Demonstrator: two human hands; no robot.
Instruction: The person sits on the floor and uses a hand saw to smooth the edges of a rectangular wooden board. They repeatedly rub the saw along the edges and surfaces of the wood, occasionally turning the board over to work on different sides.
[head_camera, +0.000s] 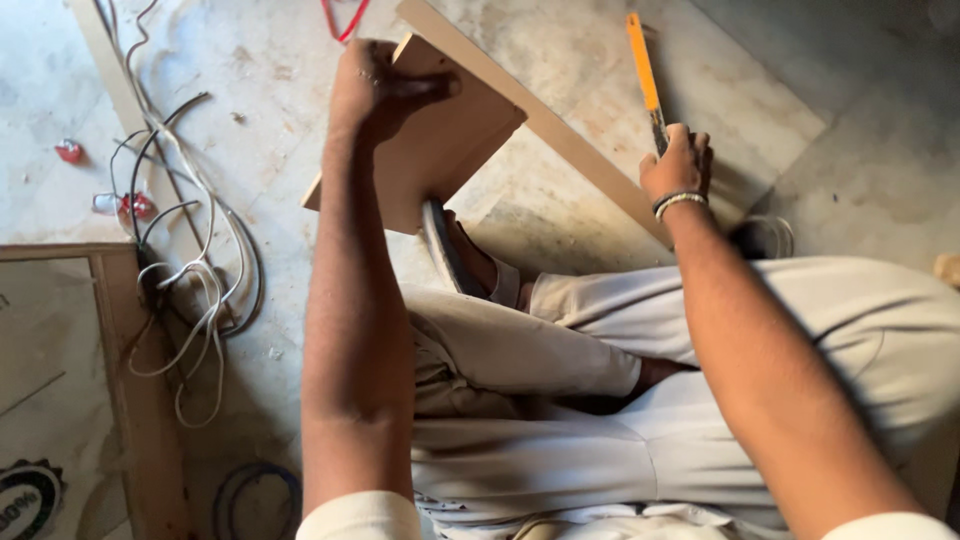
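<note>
The left hand (375, 88) is closed tight on the top edge of a flat, light brown wooden board (440, 145). The thumb lies across the front of the board. The board stands tilted, with its low end on the pale stone floor (560, 60), just by the person's foot in a dark sandal (445, 250).

The right hand (678, 165) is shut around the handle of a tool with a long orange and yellow blade (642, 62). The blade points up and away from the hand. A beaded band sits on that wrist.

A long, thin strip of light wood (560, 135) lies slanted on the floor between the two hands, behind the board. At the left, white and black wires (195, 260) lie in a tangle near a wooden frame (125, 340).
</note>
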